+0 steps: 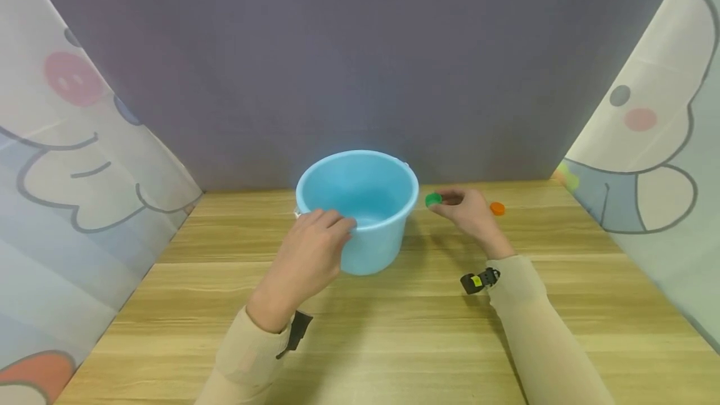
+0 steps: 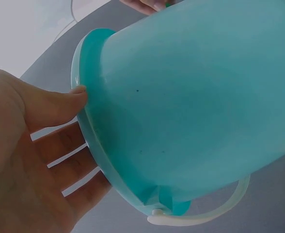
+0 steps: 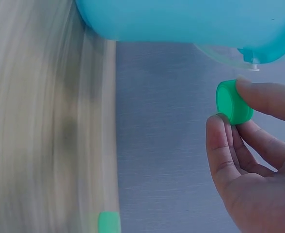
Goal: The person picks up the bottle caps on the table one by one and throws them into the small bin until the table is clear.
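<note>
A light blue bucket (image 1: 371,249) stands upright on the wooden table. My left hand (image 1: 315,249) grips its near rim, with the thumb (image 2: 60,107) on the outside and the fingers reaching over to the inner side. To the right of the bucket, my right hand (image 1: 469,212) pinches a green bottle cap (image 3: 234,103) between thumb and fingertips. The cap is held up off the table, just beside the bucket's rim in the head view. The bucket's white handle (image 2: 205,213) hangs down along its side.
An orange cap (image 1: 497,208) lies on the table (image 1: 427,342) to the right of my right hand. Low in the right wrist view, a green piece (image 3: 108,222) shows at the table's edge. A dark grey panel (image 1: 360,67) rises behind, with cartoon-printed curtains (image 1: 647,117) at both sides.
</note>
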### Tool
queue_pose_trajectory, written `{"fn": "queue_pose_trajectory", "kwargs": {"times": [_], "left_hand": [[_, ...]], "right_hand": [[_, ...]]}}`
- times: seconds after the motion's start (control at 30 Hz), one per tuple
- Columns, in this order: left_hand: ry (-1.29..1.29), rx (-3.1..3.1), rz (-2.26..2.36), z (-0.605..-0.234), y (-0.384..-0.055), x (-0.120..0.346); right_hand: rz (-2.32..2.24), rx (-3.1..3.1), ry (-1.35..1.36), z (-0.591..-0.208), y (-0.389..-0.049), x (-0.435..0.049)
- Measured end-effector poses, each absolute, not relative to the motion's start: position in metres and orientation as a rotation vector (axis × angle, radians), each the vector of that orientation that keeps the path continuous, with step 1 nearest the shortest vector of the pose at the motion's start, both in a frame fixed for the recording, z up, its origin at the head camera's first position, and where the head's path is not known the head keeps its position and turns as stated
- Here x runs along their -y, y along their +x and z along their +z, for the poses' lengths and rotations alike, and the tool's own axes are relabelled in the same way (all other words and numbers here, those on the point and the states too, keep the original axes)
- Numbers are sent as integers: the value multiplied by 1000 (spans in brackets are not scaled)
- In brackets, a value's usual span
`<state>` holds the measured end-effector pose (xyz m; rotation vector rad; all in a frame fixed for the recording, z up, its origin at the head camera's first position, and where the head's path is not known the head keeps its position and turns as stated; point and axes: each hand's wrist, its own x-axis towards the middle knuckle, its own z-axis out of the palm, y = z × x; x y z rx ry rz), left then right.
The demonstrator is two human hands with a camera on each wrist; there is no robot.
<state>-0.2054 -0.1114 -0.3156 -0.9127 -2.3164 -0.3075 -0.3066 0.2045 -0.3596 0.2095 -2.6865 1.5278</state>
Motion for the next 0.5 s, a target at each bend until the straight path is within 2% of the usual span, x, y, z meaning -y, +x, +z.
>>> {"fn": "queue_pose_trajectory", "kwargs": {"times": [0.5], "left_hand": [[-920,2325,-300,-315,-205,112]], "right_hand": [[1490,2608,278,-346,-296,-201]]}}
